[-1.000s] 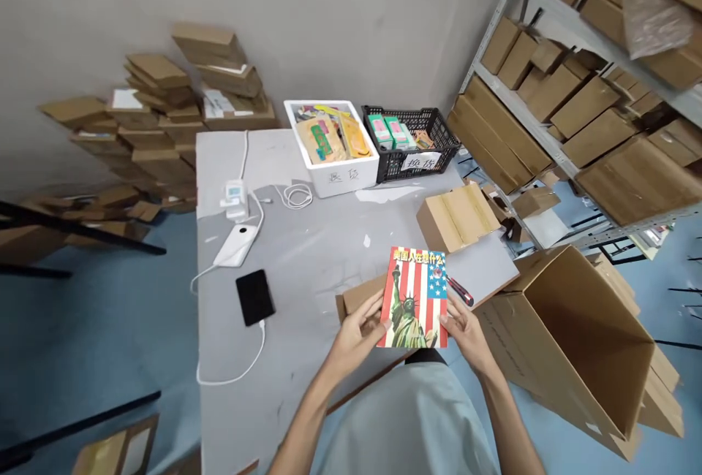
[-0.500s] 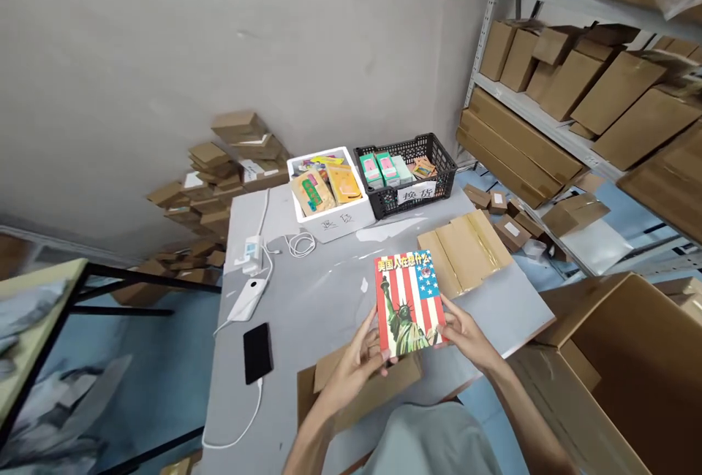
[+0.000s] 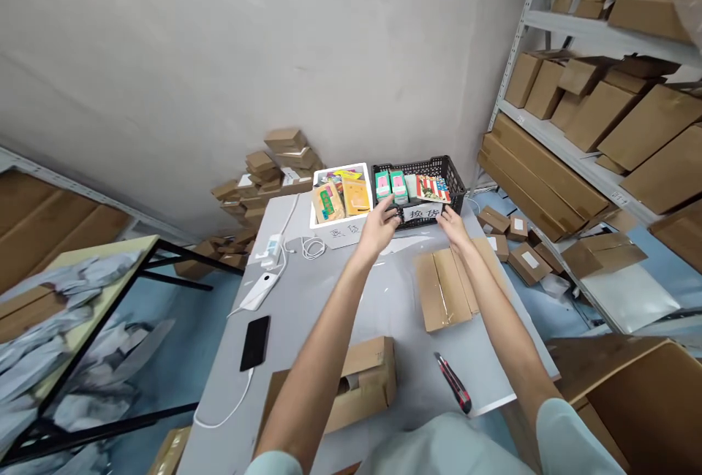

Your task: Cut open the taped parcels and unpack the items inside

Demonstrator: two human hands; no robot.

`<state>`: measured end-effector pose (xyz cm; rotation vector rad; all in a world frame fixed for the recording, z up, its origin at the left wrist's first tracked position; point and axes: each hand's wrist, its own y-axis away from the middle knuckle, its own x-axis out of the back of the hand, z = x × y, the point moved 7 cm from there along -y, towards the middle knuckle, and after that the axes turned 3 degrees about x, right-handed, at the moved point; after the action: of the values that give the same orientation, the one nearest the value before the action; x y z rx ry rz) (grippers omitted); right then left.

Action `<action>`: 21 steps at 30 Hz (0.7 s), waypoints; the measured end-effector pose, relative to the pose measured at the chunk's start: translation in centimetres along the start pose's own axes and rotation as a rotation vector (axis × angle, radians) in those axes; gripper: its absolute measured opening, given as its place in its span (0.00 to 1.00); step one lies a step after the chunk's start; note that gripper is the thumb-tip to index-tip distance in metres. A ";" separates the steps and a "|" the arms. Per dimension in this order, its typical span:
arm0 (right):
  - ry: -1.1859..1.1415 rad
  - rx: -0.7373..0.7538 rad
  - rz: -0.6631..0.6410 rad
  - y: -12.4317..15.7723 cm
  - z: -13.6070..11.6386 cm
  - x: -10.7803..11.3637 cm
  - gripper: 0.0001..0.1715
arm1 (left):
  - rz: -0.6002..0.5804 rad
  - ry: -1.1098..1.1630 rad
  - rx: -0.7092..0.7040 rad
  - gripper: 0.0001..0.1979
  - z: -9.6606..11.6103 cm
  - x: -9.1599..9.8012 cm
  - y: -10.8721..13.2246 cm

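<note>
The book (image 3: 433,188) with red and white stripes and a statue on its cover lies tilted in the black plastic crate (image 3: 450,168), on the right side. Beside it in the crate stand green and pink boxes (image 3: 390,186). My left hand (image 3: 381,225) is open at the crate's front left corner, holding nothing, its fingers apart. At the front right, my right hand (image 3: 454,228) is open too, with its fingertips close by the white label (image 3: 421,213); whether they touch the crate I cannot tell.
Left of the crate stands a white foam box (image 3: 343,232) of packets. On the table lie a flattened carton (image 3: 442,289), an open carton (image 3: 365,405), a red and black utility knife (image 3: 454,384), a phone (image 3: 255,343) and a power strip (image 3: 259,291). Shelves of boxes (image 3: 570,139) rise at right.
Both hands have moved forward from the table's near side to the crate. The book has gone from my hands into the crate. The utility knife has come into view.
</note>
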<state>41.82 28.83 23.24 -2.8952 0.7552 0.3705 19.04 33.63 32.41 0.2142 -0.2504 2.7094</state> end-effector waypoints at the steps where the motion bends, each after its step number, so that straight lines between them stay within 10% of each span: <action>1: 0.034 -0.029 -0.026 1.0 1.2 0.5 0.47 | 0.005 -0.012 -0.012 0.31 -0.7 0.1 1.9; 5: 0.069 -0.128 -0.188 10.3 7.3 2.4 0.37 | 0.165 -0.197 0.073 0.32 -7.3 4.1 14.0; 13: 0.119 -0.542 -0.365 33.1 18.4 3.9 0.42 | 0.683 -0.539 0.533 0.36 -17.9 19.2 39.9; 17: 0.190 -0.751 -0.441 39.3 22.3 2.6 0.52 | 0.766 -0.487 0.694 0.38 -21.9 22.2 46.2; 21: 0.258 -0.798 -0.435 39.4 24.2 0.5 0.62 | 0.753 -0.379 0.826 0.40 -26.7 21.9 47.6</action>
<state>17.81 -1.09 -2.55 -3.7755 -0.0703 0.2919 -23.35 4.66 3.70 1.0491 0.8823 3.3146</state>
